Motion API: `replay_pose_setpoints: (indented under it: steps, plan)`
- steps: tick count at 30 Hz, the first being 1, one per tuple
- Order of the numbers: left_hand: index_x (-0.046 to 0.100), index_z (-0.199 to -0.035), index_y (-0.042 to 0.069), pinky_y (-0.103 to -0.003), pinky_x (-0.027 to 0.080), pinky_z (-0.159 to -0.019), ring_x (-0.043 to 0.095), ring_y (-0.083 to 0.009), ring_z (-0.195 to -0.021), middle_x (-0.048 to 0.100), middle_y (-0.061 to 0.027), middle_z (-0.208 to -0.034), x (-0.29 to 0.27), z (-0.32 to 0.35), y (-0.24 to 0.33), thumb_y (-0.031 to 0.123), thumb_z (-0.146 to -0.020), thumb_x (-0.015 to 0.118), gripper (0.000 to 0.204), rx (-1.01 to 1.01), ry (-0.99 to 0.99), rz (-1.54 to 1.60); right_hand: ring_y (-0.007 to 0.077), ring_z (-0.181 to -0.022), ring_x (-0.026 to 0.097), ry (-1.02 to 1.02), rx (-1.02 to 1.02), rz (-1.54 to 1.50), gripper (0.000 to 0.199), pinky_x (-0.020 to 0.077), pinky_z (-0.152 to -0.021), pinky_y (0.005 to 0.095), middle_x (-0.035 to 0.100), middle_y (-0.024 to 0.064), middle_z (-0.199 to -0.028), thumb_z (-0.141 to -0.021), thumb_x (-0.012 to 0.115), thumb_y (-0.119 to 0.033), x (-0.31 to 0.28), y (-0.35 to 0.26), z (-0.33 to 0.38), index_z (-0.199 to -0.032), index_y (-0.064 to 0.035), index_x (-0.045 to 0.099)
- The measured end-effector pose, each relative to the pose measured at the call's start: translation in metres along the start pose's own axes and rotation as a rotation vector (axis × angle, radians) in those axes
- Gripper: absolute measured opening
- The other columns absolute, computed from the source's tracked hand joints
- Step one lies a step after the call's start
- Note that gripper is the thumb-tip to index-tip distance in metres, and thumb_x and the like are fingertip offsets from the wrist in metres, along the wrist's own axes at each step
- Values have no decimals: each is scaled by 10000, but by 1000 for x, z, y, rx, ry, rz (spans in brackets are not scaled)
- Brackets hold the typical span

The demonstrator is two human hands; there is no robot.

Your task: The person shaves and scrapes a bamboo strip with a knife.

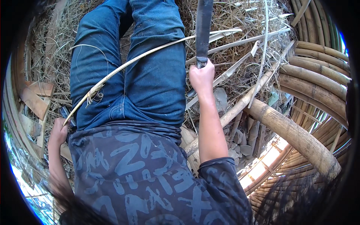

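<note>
My left hand (58, 132), low at the left beside my hip, is closed round the near end of a long, thin bamboo strip (123, 66). The strip slants up to the right across my thighs, and a frayed tuft of fibre hangs from it near its lower part. My right hand (202, 77) grips the handle of a machete (203, 32), out past my right thigh. Its dark blade points away from me and crosses over the strip near the strip's far end. The blade's tip runs out of the picture at the top.
Curly shavings (243, 18) cover the ground, with several split strips (240, 43) lying on them at the right. A thick bamboo pole (296, 133) and stacked bamboo culms (318, 80) stand at the right. Wood offcuts (35, 103) lie at the left.
</note>
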State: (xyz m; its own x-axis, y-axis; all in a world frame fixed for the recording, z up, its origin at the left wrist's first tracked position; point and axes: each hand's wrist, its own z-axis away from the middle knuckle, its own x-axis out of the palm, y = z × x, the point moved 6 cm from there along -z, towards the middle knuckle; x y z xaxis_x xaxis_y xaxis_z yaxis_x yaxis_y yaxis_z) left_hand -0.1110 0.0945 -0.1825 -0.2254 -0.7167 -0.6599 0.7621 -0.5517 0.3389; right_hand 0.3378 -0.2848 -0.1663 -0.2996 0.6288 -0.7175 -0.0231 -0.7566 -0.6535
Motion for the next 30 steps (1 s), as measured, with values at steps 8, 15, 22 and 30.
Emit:
replay_pose_setpoints:
  steps: [8, 15, 22, 30]
  plan:
    - [590, -872, -26, -409, 440, -797, 560, -361, -860, 574, -199, -888, -5, 2, 16, 208, -942, 600, 244, -67, 22, 12, 370, -668, 647, -85, -12, 57, 144, 493, -670, 441, 631, 202, -693, -722, 554, -25, 0, -15, 3, -837, 52, 594]
    - [598, -934, -9, -399, 446, -837, 568, -353, -906, 584, -194, -924, -1, 2, 8, 177, -921, 611, 186, -21, 29, -10, 333, -645, 633, 17, 122, 84, 151, 489, -678, 431, 626, 175, -682, -728, 569, -42, -27, 9, -41, -842, 53, 601]
    - [583, -948, -3, -394, 445, -826, 558, -339, -877, 566, -181, -904, 3, -4, 6, 194, -942, 595, 197, 100, 42, 57, 411, -686, 639, -47, -1, 121, 166, 493, -685, 452, 624, 227, -700, -732, 549, -34, -8, -13, -10, -864, 54, 597]
    - [602, -933, -21, -395, 448, -812, 571, -350, -884, 583, -209, -920, -1, -2, 24, 241, -948, 608, 262, -31, 33, 54, 443, -729, 643, -85, 16, 68, 152, 500, -696, 460, 627, 252, -715, -742, 543, -35, 3, -22, 7, -854, 59, 588]
